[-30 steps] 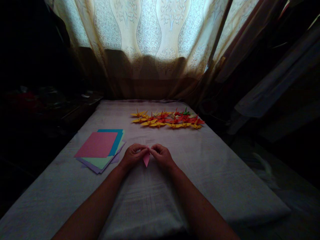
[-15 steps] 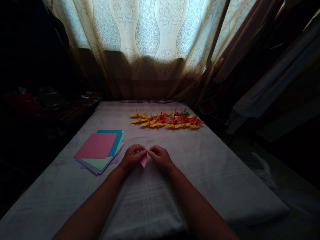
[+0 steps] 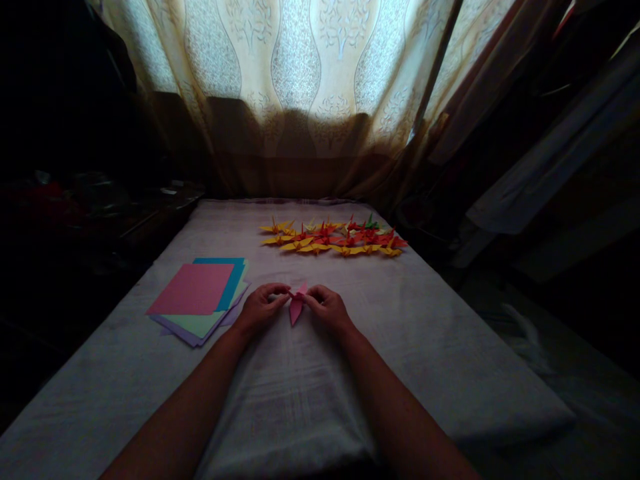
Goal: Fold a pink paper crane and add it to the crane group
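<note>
A small pink origami crane is held between my two hands above the cloth, one wing pointing toward me and the other away. My left hand pinches its left end between thumb and fingers. On the other side, my right hand grips the right end the same way. The crane's middle shows between my fingertips, while its two ends are partly covered by them. Left of my left hand lies a stack of square paper sheets, pink and blue on top, pale green and lilac beneath.
Several finished paper cranes in yellow, red, green and cream stand in rows toward the back of the table. A pale cloth covers the table. Behind it hangs a patterned curtain. Dark clutter sits off to the left.
The pink paper has turned and spread, so both wings now show. My hands have drawn slightly apart around it.
</note>
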